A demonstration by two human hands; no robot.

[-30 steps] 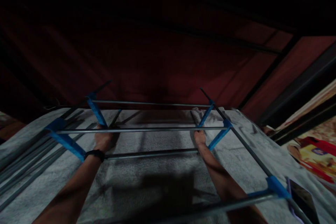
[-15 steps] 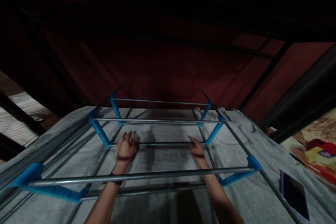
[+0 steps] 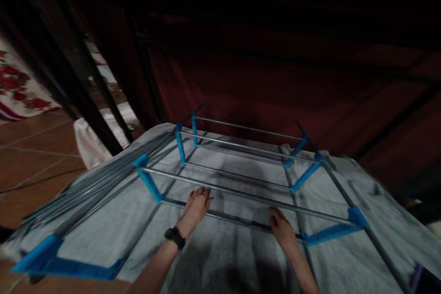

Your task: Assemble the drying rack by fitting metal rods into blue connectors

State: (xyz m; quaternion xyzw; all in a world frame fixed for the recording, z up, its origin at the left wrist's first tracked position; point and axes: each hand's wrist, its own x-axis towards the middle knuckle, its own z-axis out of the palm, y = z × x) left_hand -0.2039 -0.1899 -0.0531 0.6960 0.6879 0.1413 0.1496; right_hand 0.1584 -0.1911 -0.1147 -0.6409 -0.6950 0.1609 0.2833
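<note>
A frame of grey metal rods with blue plastic brackets lies on a grey cloth. My left hand (image 3: 197, 207), with a dark band on its wrist, rests at the lower near rod (image 3: 227, 218), its fingers stretched forward and not wrapped round it. Near that rod's right end is my right hand (image 3: 281, 228), fingers loosely bent and apart from the thumb; whether it touches the rod is unclear. An upper rod (image 3: 248, 196) crosses just beyond both hands, running from a left blue bracket (image 3: 149, 183) to a right blue bracket (image 3: 336, 232).
A bundle of loose metal rods (image 3: 99, 183) lies along the left of the grey cloth (image 3: 227, 257). Another blue bracket (image 3: 69, 262) sits near left. Dark red fabric (image 3: 241, 87) hangs behind. Dark posts (image 3: 76, 82) stand at left over a tiled floor (image 3: 44, 156).
The view has swung left, showing more floor and another bracket at near left. Both hands have come back from a farther lower rod to the nearer one.
</note>
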